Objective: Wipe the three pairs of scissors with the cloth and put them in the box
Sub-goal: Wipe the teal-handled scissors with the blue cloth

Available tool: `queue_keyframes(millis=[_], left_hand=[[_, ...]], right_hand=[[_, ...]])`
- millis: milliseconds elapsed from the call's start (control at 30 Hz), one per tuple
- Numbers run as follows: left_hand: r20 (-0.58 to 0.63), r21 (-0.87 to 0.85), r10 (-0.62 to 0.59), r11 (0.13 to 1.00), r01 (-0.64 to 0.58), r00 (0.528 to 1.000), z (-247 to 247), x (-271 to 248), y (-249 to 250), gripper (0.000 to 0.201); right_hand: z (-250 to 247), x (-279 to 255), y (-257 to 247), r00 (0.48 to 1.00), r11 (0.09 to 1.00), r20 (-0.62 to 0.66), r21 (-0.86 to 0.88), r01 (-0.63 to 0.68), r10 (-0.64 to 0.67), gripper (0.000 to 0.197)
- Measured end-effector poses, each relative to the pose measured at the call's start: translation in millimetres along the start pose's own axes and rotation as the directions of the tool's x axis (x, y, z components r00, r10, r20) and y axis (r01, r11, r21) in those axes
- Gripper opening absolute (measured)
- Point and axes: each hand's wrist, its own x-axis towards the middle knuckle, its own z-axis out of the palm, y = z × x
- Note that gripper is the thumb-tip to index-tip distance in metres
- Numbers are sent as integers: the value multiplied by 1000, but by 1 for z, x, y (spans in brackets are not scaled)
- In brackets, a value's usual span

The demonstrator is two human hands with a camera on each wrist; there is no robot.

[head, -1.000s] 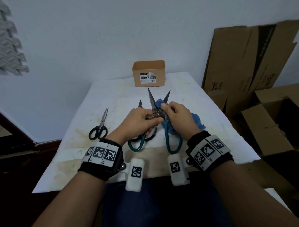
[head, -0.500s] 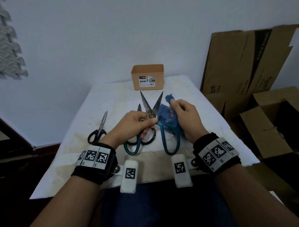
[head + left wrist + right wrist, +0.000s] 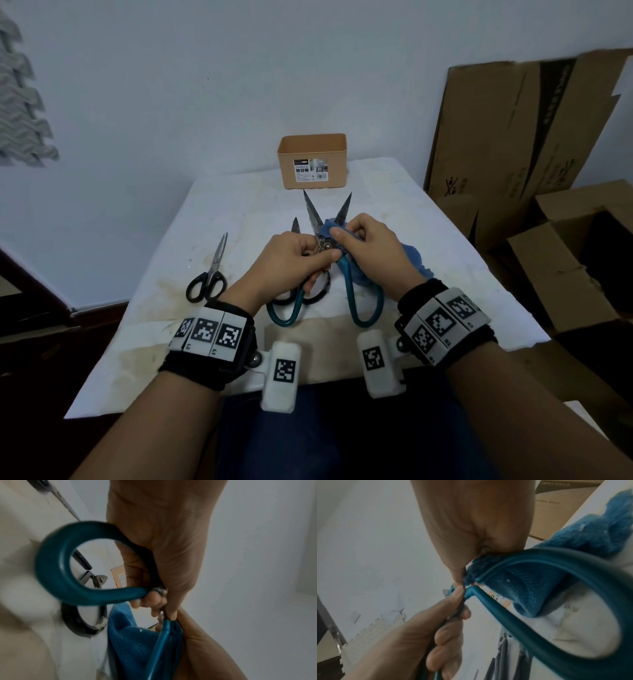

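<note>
My left hand [image 3: 291, 260] grips the teal-handled scissors [image 3: 356, 301] near the pivot, blades spread and pointing away from me. My right hand [image 3: 370, 243] pinches the blue cloth [image 3: 416, 260] around the base of the right blade. The wrist views show the teal handle loop [image 3: 56, 563] and the cloth [image 3: 530, 591] up close. A second pair with black handles [image 3: 320, 293] lies on the table under my left hand, its tip showing beyond my knuckles. The small black-handled scissors [image 3: 209, 281] lie to the left. An open tan box [image 3: 313, 161] stands at the table's far edge.
The white, stained table [image 3: 239, 212] drops off at its near and right edges. Flattened cardboard [image 3: 513, 130] leans on the wall at the right, with open cartons [image 3: 568, 260] on the floor beside the table.
My right hand with the cloth has slid back down from the tip of the right blade to its base near the pivot. The left hand keeps its grip.
</note>
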Motion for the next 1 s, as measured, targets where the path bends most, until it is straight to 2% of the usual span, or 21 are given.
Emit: queue_keyframes(millis=[367, 667, 900, 1000], left_hand=[[-23, 80, 40, 996, -38, 999, 3, 2, 5, 41], [15, 81, 32, 996, -33, 999, 3, 2, 5, 41], [86, -57, 18, 998, -13, 996, 1, -2, 0, 48], [106, -114, 8, 993, 4, 994, -5, -3, -4, 52]], right_hand=[[-7, 3, -2, 999, 1000, -32, 3, 30, -30, 32], [-9, 4, -1, 998, 1000, -55, -2, -3, 3, 34], [-10, 5, -5, 998, 996, -55, 82, -21, 25, 32], [-11, 6, -5, 990, 989, -112, 130, -68, 83, 32]])
